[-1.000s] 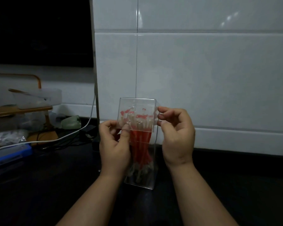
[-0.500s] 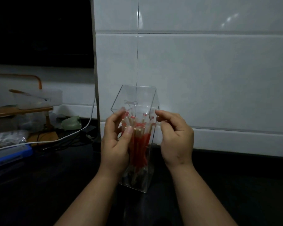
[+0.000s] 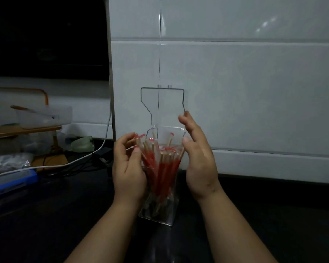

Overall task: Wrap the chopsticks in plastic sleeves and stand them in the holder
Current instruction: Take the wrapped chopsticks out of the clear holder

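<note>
A clear plastic holder [image 3: 160, 215] stands on the dark counter close to the white tiled wall. Its clear lid [image 3: 162, 105] is swung fully up and stands against the wall. Several chopsticks in red-printed plastic sleeves [image 3: 160, 164] stand inside, their tops fanned out above the rim. My left hand [image 3: 128, 166] is at the holder's left side, fingers curled at the tops of the leftmost sleeves. My right hand [image 3: 198, 158] lies along the holder's right side with fingers nearly straight, fingertips by the lid's right edge.
A white cable [image 3: 68, 162] runs across the counter at the left, past a blue box [image 3: 10, 182]. Behind it stand a wooden rack [image 3: 25, 130] with a clear container [image 3: 44, 116], plastic bags and a pale green object [image 3: 83, 146].
The lid has swung from closed over the holder to fully upright against the wall. My right hand released it and straightened; my left hand moved to the sleeve tops.
</note>
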Action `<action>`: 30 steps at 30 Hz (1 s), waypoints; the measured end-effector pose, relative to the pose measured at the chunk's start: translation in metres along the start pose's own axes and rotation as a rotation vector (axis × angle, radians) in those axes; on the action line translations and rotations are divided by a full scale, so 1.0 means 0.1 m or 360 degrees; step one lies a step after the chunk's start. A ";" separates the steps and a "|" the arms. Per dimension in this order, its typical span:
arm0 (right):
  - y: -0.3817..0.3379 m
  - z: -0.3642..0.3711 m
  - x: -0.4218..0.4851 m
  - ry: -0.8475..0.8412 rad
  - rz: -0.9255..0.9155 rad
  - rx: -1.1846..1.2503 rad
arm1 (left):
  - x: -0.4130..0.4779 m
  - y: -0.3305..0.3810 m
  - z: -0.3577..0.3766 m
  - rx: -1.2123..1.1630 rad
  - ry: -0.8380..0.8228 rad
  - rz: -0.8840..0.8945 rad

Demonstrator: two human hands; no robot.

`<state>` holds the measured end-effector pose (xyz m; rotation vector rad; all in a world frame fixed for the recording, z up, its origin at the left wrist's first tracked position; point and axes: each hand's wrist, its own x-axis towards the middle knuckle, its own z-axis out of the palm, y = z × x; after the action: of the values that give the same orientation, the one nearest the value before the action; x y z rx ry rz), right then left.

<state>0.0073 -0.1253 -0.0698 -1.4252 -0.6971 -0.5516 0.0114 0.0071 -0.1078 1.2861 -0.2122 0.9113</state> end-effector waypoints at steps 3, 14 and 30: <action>0.00 -0.04 0.03 -0.0074 0.0075 0.0007 | 0.05 -0.02 -0.02 0.0019 0.0074 -0.0066; 0.09 -0.06 0.10 -0.0055 0.0240 -0.0241 | -0.02 -0.05 0.05 -0.0180 -0.0152 -0.0200; 0.08 -0.12 0.13 0.0282 0.0309 0.0047 | -0.04 -0.06 0.06 -0.0082 -0.0227 -0.0138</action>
<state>0.0231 -0.1362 -0.0655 -1.3796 -0.4192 -0.5057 0.0147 -0.0003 -0.1129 1.3035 -0.2878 0.7367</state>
